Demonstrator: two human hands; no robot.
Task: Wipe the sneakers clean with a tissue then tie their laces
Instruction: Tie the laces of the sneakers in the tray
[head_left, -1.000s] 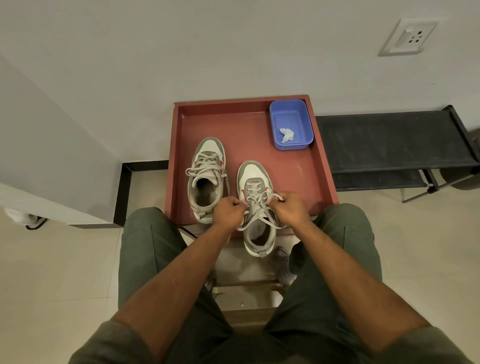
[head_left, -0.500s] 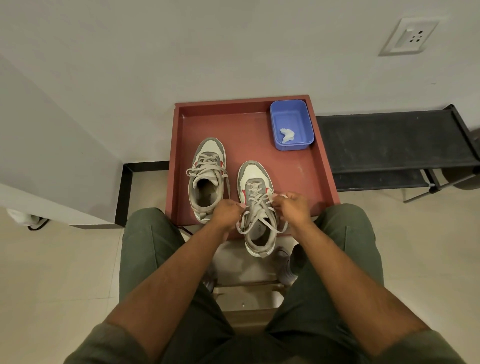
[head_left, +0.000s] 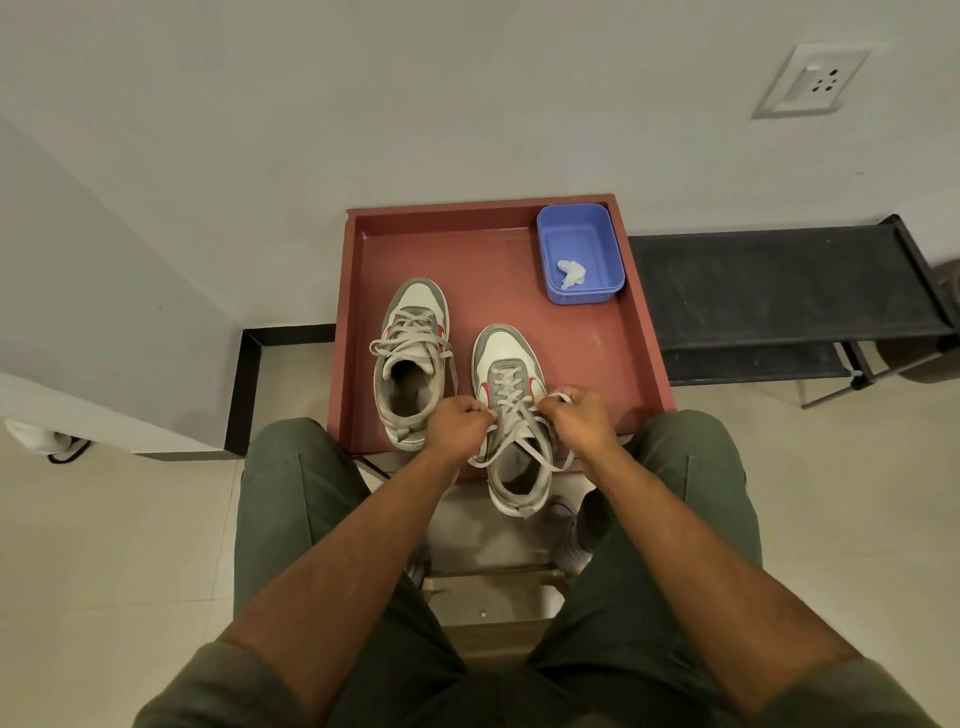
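Both bare forearms reach forward from the lap and converge ahead of the knees. The left hand (head_left: 460, 422) is a fist, knuckles up, pinching a lace (head_left: 506, 451) at its inner side. The right hand (head_left: 581, 420) mirrors it close by, fingers curled round a lace loop at its top.

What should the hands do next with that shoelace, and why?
Probably pull the loops apart to tighten the bow: the left hand and right hand each pinch the laces of the right sneaker. The left sneaker already looks tied.
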